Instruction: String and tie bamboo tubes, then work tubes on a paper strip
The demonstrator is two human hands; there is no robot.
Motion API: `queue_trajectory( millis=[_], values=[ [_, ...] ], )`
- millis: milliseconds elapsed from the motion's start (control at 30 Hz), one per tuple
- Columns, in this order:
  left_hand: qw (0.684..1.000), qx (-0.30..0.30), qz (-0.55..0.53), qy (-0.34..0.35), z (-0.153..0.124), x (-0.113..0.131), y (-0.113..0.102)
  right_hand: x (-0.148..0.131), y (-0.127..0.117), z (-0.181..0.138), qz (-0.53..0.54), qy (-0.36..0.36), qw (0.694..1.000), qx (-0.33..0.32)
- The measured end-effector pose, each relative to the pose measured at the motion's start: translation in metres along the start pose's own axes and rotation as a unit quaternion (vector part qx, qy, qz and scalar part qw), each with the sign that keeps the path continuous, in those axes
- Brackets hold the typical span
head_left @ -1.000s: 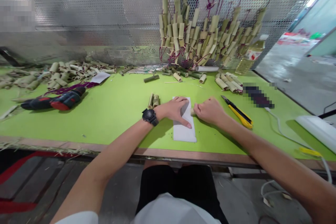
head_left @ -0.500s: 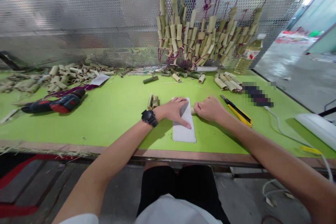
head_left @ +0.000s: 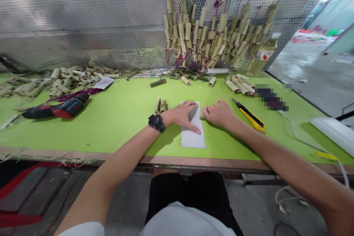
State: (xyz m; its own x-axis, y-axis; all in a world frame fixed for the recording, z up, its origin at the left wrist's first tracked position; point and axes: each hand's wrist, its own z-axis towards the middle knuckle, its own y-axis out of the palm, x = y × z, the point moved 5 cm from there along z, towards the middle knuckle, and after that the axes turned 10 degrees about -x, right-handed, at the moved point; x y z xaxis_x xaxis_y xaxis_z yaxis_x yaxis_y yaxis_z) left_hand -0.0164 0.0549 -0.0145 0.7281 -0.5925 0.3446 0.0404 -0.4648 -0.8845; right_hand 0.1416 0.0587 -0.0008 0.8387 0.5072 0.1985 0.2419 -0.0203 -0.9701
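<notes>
A white rectangular sheet (head_left: 193, 141), which looks like sandpaper or paper, lies on the green tabletop (head_left: 116, 125). My left hand (head_left: 182, 115) rests flat across it, thumb and fingers spread. To its right my right hand (head_left: 219, 114) is closed around a short bamboo piece (head_left: 201, 114). Only the pale end of that piece shows, at the right edge of the sheet. Beside my left wrist stand two short bamboo tubes (head_left: 160, 106). A yellow utility knife (head_left: 250, 117) lies to the right of my right hand.
A cordless drill (head_left: 65, 107) lies at the left, before a heap of bamboo pieces (head_left: 63, 81). Strung bamboo tubes (head_left: 211, 37) hang on the perforated metal panel (head_left: 96, 14). An oil bottle (head_left: 262, 57) stands at the back right, near a white cable (head_left: 297, 132).
My right hand has shifted slightly left with the bamboo piece, whose end now meets the sheet's edge. My left hand stays in place on the sheet.
</notes>
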Motion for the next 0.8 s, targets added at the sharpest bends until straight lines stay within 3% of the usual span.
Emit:
queue_trajectory(
  millis=[200,400,667,800],
  values=[
    [1.000,0.001,0.003,-0.012,-0.001,0.000,-0.001,0.012,-0.003,0.019,0.008,0.072,0.997,0.026],
    [1.000,0.002,0.003,0.000,-0.002,0.002,-0.001,0.001,0.000,0.000,-0.003,0.002,1.000,-0.017],
    [1.000,-0.007,0.005,-0.008,0.000,-0.001,0.000,0.011,-0.006,0.017,-0.013,0.062,0.998,0.011],
    [1.000,-0.007,0.003,-0.002,0.000,-0.001,0.000,0.005,0.000,0.002,-0.013,-0.008,1.000,-0.010]
  ],
)
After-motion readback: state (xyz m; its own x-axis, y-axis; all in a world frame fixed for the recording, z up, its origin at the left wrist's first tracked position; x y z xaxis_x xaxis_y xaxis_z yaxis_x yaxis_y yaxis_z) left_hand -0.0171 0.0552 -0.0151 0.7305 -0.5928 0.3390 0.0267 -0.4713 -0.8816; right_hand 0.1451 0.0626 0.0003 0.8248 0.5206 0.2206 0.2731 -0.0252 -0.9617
